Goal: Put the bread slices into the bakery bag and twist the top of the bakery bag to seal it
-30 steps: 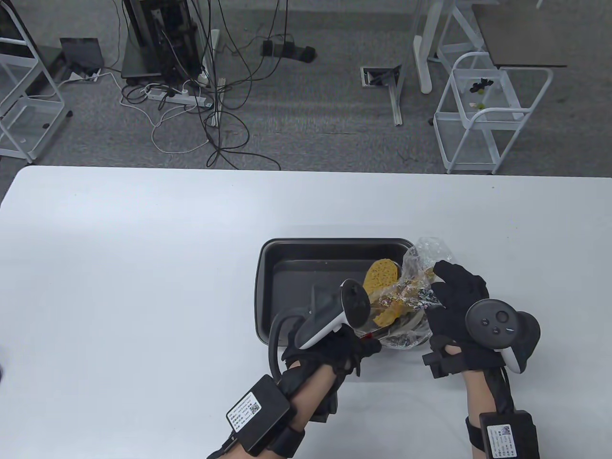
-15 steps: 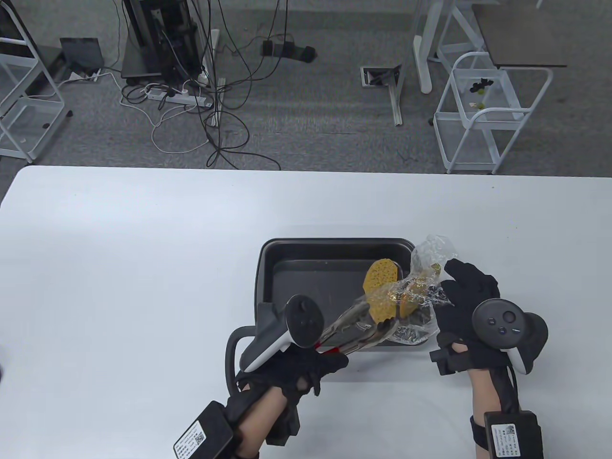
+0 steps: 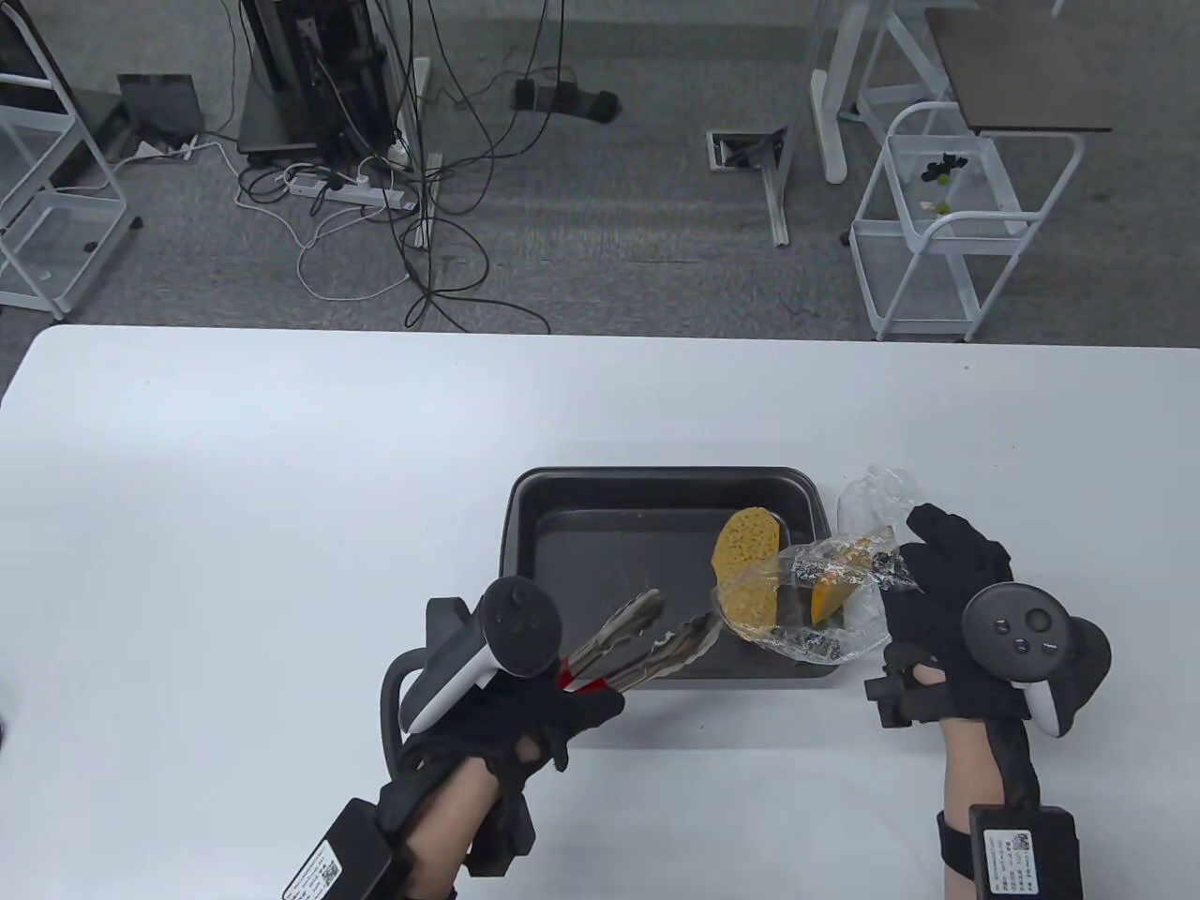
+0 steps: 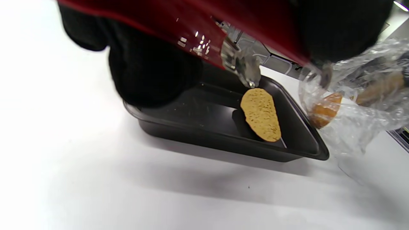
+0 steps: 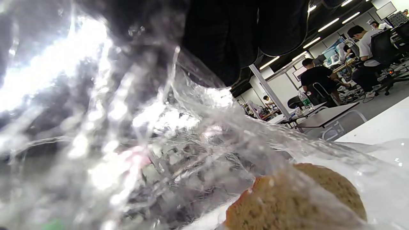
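The left hand [image 3: 525,717] holds a pair of metal tongs [image 3: 637,637] by their red-sleeved handles, fingers curled round them; the tong arms stand apart and empty, their tips over the near part of the black baking tray [image 3: 525,525]. The right hand [image 3: 947,600] grips the clear bakery bag [image 3: 825,600] by its bunched upper part, fingers closed on the plastic, so the bag lies tilted at the tray's right end with its open mouth facing left toward the tongs. At least one bread slice [image 5: 297,198] is already inside; the right wrist view shows it through the film. A second slice [image 4: 260,113] appears to lie in the tray's right part, though in the table view the bag's mouth overlaps it and I cannot tell whether its edge is already inside. That slice lies beyond and to the right of the tong tips, its long axis running away from the person, roughly across the tongs' line of reach. The left hand with the tongs is the one placed to take it, and the mouth is just beside the slice, so the carry would be short.
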{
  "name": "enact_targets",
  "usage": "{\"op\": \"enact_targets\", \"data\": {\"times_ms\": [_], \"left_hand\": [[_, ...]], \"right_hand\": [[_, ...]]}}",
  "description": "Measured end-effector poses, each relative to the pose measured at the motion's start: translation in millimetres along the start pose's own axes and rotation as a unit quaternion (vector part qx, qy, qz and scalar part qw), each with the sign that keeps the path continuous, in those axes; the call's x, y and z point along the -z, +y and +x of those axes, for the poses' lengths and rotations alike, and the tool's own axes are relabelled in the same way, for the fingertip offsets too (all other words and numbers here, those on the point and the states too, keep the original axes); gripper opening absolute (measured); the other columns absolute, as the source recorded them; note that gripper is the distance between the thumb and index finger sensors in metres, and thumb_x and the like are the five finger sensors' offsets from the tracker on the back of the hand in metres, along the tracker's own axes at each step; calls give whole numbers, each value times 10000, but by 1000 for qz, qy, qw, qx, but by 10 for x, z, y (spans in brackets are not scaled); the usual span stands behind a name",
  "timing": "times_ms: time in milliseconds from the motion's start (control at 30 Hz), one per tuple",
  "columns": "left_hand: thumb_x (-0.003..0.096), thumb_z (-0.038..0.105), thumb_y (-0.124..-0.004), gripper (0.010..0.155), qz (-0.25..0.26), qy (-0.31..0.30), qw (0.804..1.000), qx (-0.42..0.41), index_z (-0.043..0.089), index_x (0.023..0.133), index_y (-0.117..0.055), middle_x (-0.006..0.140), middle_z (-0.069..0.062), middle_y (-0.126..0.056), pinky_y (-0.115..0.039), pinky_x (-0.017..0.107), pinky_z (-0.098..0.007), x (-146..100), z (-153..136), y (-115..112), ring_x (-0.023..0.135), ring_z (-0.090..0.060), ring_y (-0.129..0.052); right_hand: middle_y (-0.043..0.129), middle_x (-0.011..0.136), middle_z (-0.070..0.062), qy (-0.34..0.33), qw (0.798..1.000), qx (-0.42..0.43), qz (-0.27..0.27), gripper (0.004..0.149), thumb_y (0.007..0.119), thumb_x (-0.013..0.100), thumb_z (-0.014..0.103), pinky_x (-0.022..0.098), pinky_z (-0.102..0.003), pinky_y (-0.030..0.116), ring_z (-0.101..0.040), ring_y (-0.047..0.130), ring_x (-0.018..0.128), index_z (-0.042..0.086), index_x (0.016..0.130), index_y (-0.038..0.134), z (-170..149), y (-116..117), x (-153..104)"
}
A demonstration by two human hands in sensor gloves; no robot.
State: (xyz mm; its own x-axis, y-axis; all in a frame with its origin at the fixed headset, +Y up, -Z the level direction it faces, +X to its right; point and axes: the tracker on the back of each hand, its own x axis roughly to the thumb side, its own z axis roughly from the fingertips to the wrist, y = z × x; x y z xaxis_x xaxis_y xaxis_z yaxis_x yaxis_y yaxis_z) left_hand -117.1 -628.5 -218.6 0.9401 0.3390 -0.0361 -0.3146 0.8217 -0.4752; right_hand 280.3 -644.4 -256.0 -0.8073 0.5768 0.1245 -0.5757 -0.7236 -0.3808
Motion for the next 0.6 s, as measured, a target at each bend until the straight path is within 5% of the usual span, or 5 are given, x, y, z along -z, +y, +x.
{"op": "enact_targets", "data": {"times_ms": [600], "left_hand": [[367, 741, -812, 913, -49, 78, 995, 29, 72, 986, -759, 787, -185, -987, -755, 675, -518, 1067, 221, -230, 530, -280, -1051]], "right_hand": [[777, 985, -292, 20, 999, 25, -14, 426, 868, 443, 305, 651, -756, 423, -602, 690, 900, -82, 600, 948, -112, -74, 22]]}}
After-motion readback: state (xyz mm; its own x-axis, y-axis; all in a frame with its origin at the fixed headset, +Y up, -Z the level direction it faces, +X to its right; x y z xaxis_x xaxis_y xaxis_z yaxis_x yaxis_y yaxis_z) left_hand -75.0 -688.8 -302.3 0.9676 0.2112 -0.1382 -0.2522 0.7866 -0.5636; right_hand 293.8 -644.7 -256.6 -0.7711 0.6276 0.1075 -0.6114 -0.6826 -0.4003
